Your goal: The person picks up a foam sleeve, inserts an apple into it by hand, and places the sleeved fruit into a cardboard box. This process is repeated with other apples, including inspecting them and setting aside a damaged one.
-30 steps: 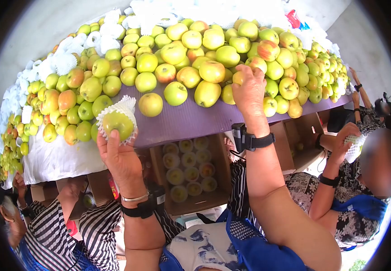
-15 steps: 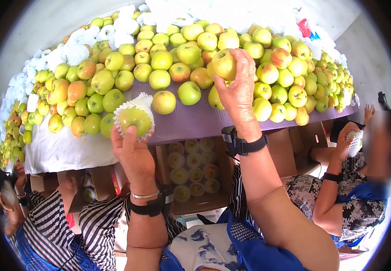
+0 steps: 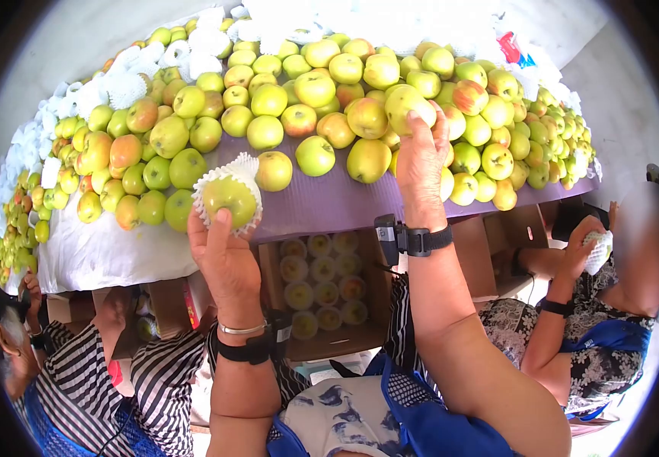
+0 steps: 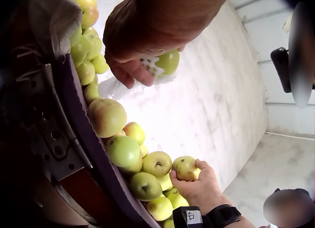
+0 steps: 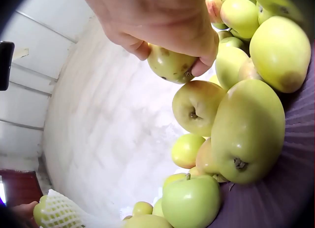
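My left hand point(image 3: 226, 266) holds a green apple point(image 3: 229, 199) wrapped in a white foam net point(image 3: 247, 169), above the table's front edge. My right hand point(image 3: 423, 164) grips a bare yellow-green apple point(image 3: 407, 107) between thumb and fingers over the heap. Dark spots mark the skin of this apple point(image 5: 170, 64) in the right wrist view, where the fingers of my right hand point(image 5: 162, 21) curl round it. In the left wrist view, netting and part of the green apple point(image 4: 168, 62) show under my left hand point(image 4: 142, 36).
Heaped apples point(image 3: 315, 89) cover much of the purple table surface point(image 3: 306, 206), with white foam nets point(image 3: 127, 90) behind at the left. Below the edge stands a cardboard box point(image 3: 375, 305) of netted apples. People sit at both sides; the one at right holds a netted apple point(image 3: 597, 251).
My right hand has lifted an apple from the heap, brought it left, then moved it back a little to the right. My left hand still holds the netted apple, slightly farther right in view.
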{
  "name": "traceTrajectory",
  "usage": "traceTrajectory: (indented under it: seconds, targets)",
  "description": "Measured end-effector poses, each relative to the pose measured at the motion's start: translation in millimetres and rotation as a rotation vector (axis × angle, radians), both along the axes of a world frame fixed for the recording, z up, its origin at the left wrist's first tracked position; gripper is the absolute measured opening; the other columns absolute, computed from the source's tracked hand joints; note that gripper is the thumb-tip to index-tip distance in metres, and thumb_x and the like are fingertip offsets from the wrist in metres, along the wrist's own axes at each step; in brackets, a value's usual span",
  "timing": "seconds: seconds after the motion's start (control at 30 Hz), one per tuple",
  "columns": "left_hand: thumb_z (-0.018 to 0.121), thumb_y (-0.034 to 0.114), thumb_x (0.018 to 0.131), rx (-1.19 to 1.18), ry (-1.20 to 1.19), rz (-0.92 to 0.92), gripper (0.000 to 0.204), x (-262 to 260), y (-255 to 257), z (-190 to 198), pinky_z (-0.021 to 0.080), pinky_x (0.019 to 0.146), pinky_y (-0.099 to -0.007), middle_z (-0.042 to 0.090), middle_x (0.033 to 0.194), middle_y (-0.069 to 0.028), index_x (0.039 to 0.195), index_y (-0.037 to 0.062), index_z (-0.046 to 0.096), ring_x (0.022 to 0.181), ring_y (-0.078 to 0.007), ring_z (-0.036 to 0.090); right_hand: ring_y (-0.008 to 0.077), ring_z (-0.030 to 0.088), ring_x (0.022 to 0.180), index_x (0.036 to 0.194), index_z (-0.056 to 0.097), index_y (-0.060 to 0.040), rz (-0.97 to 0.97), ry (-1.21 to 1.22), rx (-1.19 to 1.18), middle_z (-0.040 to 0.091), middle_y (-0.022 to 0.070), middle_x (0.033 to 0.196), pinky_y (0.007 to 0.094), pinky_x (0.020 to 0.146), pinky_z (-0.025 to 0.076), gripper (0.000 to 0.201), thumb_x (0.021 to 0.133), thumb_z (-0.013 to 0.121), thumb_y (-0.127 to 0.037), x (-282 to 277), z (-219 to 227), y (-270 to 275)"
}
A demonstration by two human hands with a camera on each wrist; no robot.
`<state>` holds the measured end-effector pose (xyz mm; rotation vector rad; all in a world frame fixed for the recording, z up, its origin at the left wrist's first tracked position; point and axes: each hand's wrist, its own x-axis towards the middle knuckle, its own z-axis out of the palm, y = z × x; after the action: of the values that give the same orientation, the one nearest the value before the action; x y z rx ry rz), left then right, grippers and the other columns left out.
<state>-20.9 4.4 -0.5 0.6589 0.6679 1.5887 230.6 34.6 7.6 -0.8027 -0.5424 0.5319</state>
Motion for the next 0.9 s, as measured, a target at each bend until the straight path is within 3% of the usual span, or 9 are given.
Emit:
traceTrajectory:
  seconds: [0.07,0.17,0.27,0.37,0.57,0.8,0.9]
  targets:
    - [0.056,0.007,0.082,-0.007,-0.003,0.010,0.041,1.7,-0.1,0.5,0.050,0.079,-0.0387,0.053,0.117,-0.0090,0.122,0.0039,0.044,0.104,-0.0220,0.055,0.0180,0.048,0.107,0.126,0.036,-0.0025,0.060,0.116,0.070,0.049,0.0105,0.115,0.0317,0.095,0.038,0.055,0.078,0.062,-0.004,0.0,1.4,-1.8]
    - [0.056,0.007,0.083,0.011,-0.014,0.021,0.041,0.1,1.0,-0.7,0.051,0.078,-0.0383,0.053,0.117,-0.0089,0.122,0.0045,0.044,0.103,-0.0220,0.055,0.0176,0.048,0.106,0.126,0.036,-0.0050,0.068,0.014,0.101,0.048,0.0097,0.115,0.0318,0.094,0.040,0.058,0.075,0.063,-0.001,-2.7,5.5,-1.9]
    - [0.055,0.007,0.083,0.030,-0.022,0.033,0.040,-1.9,1.7,-1.3,0.051,0.077,-0.0381,0.053,0.118,-0.0089,0.122,0.0047,0.044,0.103,-0.0221,0.056,0.0172,0.048,0.106,0.126,0.036,-0.0064,0.087,-0.384,-0.102,0.047,0.0089,0.114,0.0322,0.091,0.042,0.064,0.070,0.067,0.002,-16.0,11.5,-5.9]
    - [0.054,0.006,0.084,0.050,-0.025,0.029,0.039,-3.7,3.0,-2.9,0.052,0.077,-0.0384,0.053,0.117,-0.0088,0.121,0.0045,0.043,0.103,-0.0223,0.056,0.0172,0.048,0.105,0.125,0.037,-0.0060,0.188,-0.565,-0.095,0.046,0.0079,0.112,0.0319,0.088,0.044,0.069,0.065,0.070,0.003,-43.0,2.5,4.8]
    - [0.053,0.004,0.084,0.023,0.002,0.021,0.039,-4.9,1.2,-5.2,0.052,0.077,-0.0380,0.053,0.117,-0.0099,0.121,0.0038,0.042,0.102,-0.0224,0.057,0.0304,0.048,0.108,0.120,0.043,-0.0007,0.034,-0.998,-0.177,0.047,0.0168,0.115,0.0351,0.094,0.040,0.065,0.062,0.072,-0.001,-78.8,-13.5,22.8]
    - [0.052,0.003,0.084,0.009,0.028,-0.031,0.041,-3.4,1.1,-0.7,0.052,0.076,-0.0374,0.052,0.117,-0.0108,0.123,0.0026,0.041,0.100,-0.0221,0.057,0.0372,0.044,0.113,0.120,0.046,-0.0060,0.001,-1.186,-0.283,0.047,0.0181,0.122,0.0409,0.098,0.036,0.062,0.063,0.068,0.002,-84.6,-24.5,37.6]
    - [0.055,0.007,0.085,0.053,0.022,-0.078,0.037,-4.9,3.2,-2.3,0.052,0.082,-0.0425,0.053,0.119,-0.0098,0.120,0.0029,0.045,0.107,-0.0233,0.055,0.0383,0.043,0.114,0.119,0.048,-0.0059,0.009,-1.188,-0.275,0.046,0.0186,0.123,0.0416,0.097,0.036,0.057,0.066,0.067,0.001,-82.3,-29.1,37.5]
